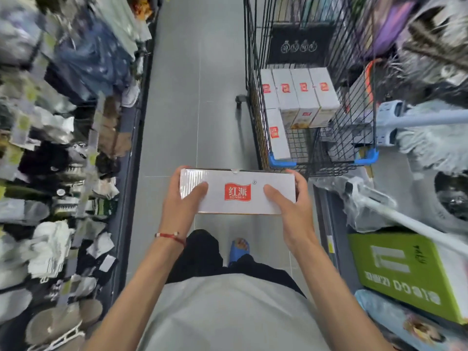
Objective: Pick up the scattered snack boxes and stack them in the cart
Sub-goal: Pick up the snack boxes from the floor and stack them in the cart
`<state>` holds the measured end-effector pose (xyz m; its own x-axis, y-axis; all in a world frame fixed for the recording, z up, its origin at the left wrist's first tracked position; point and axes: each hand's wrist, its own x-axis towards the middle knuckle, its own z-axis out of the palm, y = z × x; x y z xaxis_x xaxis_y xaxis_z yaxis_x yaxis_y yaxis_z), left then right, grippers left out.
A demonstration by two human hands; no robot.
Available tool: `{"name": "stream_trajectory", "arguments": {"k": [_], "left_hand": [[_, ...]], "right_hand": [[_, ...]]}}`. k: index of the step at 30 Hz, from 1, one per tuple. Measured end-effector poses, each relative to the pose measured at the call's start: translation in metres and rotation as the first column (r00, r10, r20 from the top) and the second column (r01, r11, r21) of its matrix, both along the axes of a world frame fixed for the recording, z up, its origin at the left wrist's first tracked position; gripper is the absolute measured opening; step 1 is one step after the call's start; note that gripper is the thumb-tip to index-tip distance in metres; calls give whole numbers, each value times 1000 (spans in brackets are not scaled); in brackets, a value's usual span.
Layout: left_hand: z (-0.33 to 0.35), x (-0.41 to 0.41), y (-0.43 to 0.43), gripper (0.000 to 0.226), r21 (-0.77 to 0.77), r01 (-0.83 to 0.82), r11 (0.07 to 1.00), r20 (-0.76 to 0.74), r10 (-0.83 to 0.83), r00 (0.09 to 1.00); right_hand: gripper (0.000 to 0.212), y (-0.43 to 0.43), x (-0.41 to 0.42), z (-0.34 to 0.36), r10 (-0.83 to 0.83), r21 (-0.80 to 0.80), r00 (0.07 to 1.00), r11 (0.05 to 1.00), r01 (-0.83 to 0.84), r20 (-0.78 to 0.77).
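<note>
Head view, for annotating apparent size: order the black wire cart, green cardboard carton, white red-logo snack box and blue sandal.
black wire cart
green cardboard carton
white red-logo snack box, close to the carton, enlarged by nearness
blue sandal

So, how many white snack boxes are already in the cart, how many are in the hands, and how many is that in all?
stacked snack boxes inside the cart: 5 visible
held snack box, gripped by the left hand and the right hand: 1
Total: 6 snack boxes
</note>
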<state>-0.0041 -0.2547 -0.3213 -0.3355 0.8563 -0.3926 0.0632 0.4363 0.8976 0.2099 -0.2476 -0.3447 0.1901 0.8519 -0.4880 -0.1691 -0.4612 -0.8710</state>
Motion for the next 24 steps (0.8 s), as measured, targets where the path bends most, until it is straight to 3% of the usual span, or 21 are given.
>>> {"name": "stream_trajectory", "arguments": {"k": [6,12,19,24], "left_hand": [[-8,5,118,42,-5,166,986,-12,-166,986],[-4,13,242,42,-2,403,915,-3,-403,915],[22,48,368,34,44,692,720,-81,-688,721],[25,100,422,38,11,814,580,-112,-809,578]], "right_hand": [[54,80,3,-7,-210,-17,978,978,210,-11],[56,157,-6,-3,-454,-21,891,891,454,-15],[67,218,-14,12,-712,-6,701,702,712,-38],[73,239,11,7,-792,1,610,610,792,-6]]}}
